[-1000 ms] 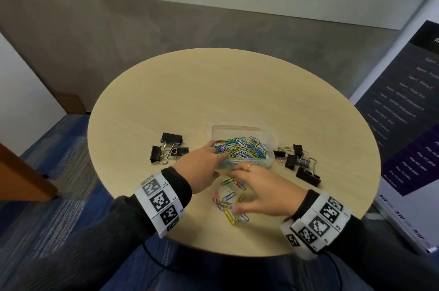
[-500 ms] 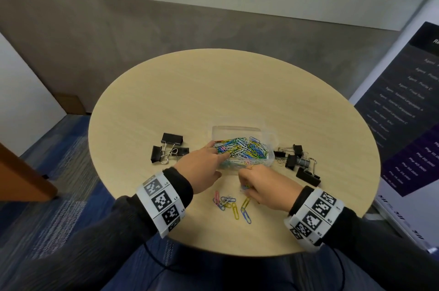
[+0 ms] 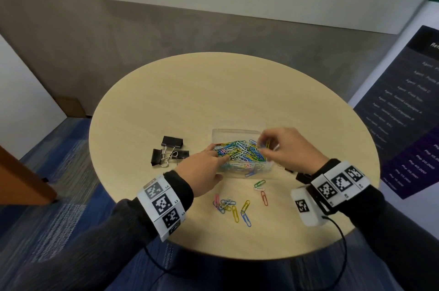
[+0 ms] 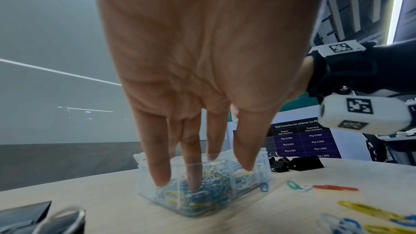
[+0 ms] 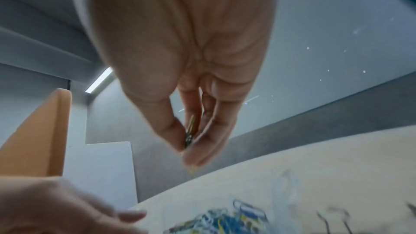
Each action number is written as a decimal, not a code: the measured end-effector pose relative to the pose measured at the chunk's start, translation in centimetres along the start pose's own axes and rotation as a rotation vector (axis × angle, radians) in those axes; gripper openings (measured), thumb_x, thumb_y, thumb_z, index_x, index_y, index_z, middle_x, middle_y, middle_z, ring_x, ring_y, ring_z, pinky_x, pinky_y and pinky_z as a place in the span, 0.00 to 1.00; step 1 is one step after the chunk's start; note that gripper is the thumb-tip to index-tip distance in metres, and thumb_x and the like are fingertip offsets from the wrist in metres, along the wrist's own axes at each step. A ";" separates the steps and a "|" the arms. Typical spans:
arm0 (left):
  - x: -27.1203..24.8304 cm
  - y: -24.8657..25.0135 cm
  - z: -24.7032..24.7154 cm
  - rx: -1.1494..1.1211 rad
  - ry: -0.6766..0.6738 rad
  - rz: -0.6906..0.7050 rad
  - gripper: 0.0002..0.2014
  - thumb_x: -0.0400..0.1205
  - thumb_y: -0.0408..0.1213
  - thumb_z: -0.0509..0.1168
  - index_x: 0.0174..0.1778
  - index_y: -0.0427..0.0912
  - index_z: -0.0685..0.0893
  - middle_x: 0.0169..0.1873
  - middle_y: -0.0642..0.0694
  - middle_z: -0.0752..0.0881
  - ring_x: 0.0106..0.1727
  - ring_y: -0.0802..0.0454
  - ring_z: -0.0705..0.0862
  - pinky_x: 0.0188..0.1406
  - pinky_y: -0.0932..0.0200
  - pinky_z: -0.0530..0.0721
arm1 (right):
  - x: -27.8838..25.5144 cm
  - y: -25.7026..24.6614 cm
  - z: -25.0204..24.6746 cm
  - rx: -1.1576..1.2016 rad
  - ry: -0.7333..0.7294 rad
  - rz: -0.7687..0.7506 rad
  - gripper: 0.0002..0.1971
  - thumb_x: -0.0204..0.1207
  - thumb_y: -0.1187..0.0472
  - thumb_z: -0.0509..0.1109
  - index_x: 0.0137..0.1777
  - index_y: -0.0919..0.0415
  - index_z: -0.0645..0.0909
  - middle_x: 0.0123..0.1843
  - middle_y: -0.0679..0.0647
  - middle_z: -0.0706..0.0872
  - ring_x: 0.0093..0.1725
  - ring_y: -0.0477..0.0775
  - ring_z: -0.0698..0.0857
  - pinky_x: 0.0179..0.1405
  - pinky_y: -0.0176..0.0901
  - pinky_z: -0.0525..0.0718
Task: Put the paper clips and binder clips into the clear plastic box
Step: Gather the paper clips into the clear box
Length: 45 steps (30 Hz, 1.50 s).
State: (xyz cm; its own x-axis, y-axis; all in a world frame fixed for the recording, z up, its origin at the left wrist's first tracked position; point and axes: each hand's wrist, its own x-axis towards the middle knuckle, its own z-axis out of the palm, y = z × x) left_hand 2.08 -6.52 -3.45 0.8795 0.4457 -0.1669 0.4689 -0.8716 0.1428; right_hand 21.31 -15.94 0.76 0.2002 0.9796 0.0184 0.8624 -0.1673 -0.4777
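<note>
So the clear plastic box sits around the middle of the round table, already heaped with colourful paper clips. The left hand is at the box's near left corner, fingers fairly straight, tips pressed against the near wall and over the rim, steadying it rather than gripping anything. The right hand hangs over the right end of the box, thumb and fingertips pinching a few clips, one yellow. A loose bunch of clips lies on the table near the front edge, just this side of the box. Three black binder clips sit left of the box, and more binder clips sit to its right, mostly hidden behind the right wrist in the head view.
</note>
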 end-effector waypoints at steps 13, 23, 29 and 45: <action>-0.5 -0.2 -1.2 -0.069 -0.048 -0.013 0.25 0.85 0.46 0.57 0.78 0.44 0.67 0.75 0.45 0.69 0.70 0.44 0.76 0.69 0.50 0.76 | -2.6 0.8 2.7 -0.109 -0.151 -0.219 0.13 0.76 0.61 0.70 0.60 0.55 0.84 0.53 0.47 0.88 0.49 0.38 0.84 0.54 0.33 0.81; -0.3 -0.7 -0.9 -0.098 -0.049 -0.010 0.23 0.85 0.46 0.59 0.76 0.47 0.72 0.75 0.46 0.70 0.72 0.46 0.76 0.70 0.52 0.74 | -5.2 1.7 4.7 -0.198 -0.367 -0.171 0.23 0.73 0.67 0.64 0.69 0.55 0.76 0.64 0.50 0.77 0.64 0.49 0.78 0.65 0.36 0.74; -0.4 -1.0 -1.3 -0.096 -0.076 0.009 0.21 0.84 0.49 0.58 0.72 0.49 0.77 0.71 0.47 0.76 0.68 0.48 0.78 0.69 0.50 0.76 | -5.4 1.9 3.6 -0.186 -0.352 -0.117 0.24 0.74 0.59 0.71 0.69 0.50 0.74 0.64 0.46 0.74 0.63 0.45 0.74 0.64 0.35 0.72; 15.9 -0.3 -7.2 0.376 -0.340 0.120 0.15 0.80 0.27 0.65 0.63 0.36 0.82 0.60 0.39 0.86 0.61 0.40 0.83 0.58 0.52 0.80 | -6.5 2.7 3.9 -0.242 -0.388 -0.077 0.36 0.66 0.60 0.74 0.76 0.50 0.70 0.69 0.46 0.72 0.68 0.48 0.74 0.69 0.41 0.74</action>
State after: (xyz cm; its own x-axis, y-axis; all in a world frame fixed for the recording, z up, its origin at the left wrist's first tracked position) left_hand 16.55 2.31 0.86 0.8198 0.3014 -0.4869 0.2497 -0.9533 -0.1696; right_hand 20.50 -22.35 -4.11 -0.0178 0.9517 -0.3066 0.9609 -0.0685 -0.2684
